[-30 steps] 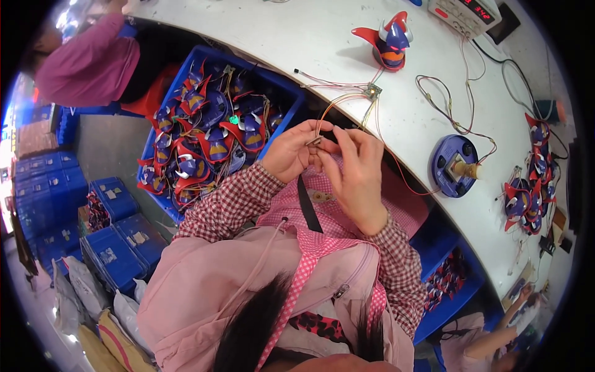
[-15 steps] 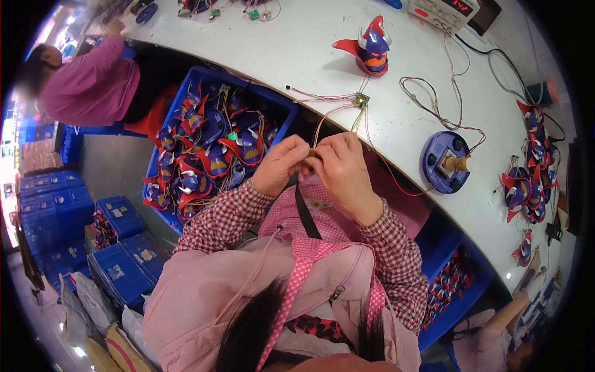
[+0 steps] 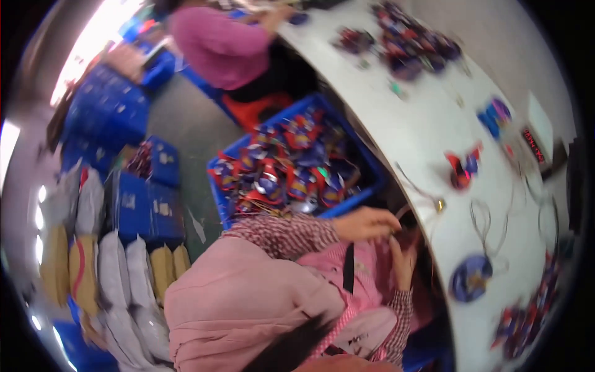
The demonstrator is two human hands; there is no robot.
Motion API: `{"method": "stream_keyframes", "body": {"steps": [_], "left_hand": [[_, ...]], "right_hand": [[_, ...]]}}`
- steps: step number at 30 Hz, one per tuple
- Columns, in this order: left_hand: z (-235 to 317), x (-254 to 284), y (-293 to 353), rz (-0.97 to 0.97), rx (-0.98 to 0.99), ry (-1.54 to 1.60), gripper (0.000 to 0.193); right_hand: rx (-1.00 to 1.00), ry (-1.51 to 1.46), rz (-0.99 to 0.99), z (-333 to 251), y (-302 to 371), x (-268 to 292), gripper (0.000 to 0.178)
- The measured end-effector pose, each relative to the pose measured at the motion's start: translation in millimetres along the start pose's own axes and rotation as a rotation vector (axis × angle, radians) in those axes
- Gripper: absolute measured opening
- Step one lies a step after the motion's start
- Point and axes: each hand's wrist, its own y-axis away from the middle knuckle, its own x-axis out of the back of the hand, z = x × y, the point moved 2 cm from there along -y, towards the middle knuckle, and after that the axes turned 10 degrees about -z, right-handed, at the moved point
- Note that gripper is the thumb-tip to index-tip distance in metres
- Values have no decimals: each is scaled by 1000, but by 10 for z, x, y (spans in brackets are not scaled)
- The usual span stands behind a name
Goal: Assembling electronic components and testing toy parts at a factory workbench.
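At the table's near edge, over my lap, my left hand (image 3: 367,223) and my right hand (image 3: 404,260) meet at the fingertips. Both are closed in a pinch, and what lies between them is too small and blurred to name. Thin wires run from beside the hands toward a small circuit board (image 3: 440,204) on the white table (image 3: 409,142). Beyond the board stands a red and purple horned toy figure (image 3: 462,170) with a glowing red spot. A round blue-purple base (image 3: 471,278) with a tan middle part lies to the right of my hands.
A blue bin (image 3: 350,201) full of similar toy figures stands left of the table. More figures (image 3: 409,40) lie heaped at the far end and at the near right (image 3: 527,310). A power supply (image 3: 533,146) stands at the back. A person in pink (image 3: 220,46) sits beyond the bin.
My view has swung left, so the scene sits farther right and looks blurred. My hands stay close together near the table edge, with the right fingers now pointing more upward.
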Motion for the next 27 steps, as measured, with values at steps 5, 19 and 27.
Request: {"method": "stream_keyframes", "body": {"steps": [5, 19, 27], "left_hand": [[-42, -86, 4, -25, -91, 79, 28], [-4, -52, -211, 8, -43, 137, 28], [21, -114, -143, 31, -6, 106, 26]], "right_hand": [[0, 26, -109, -52, -58, -148, 32], [-153, -692, -107, -385, 312, 21, 9], [-188, -715, -125, -585, 477, 89, 8]]}}
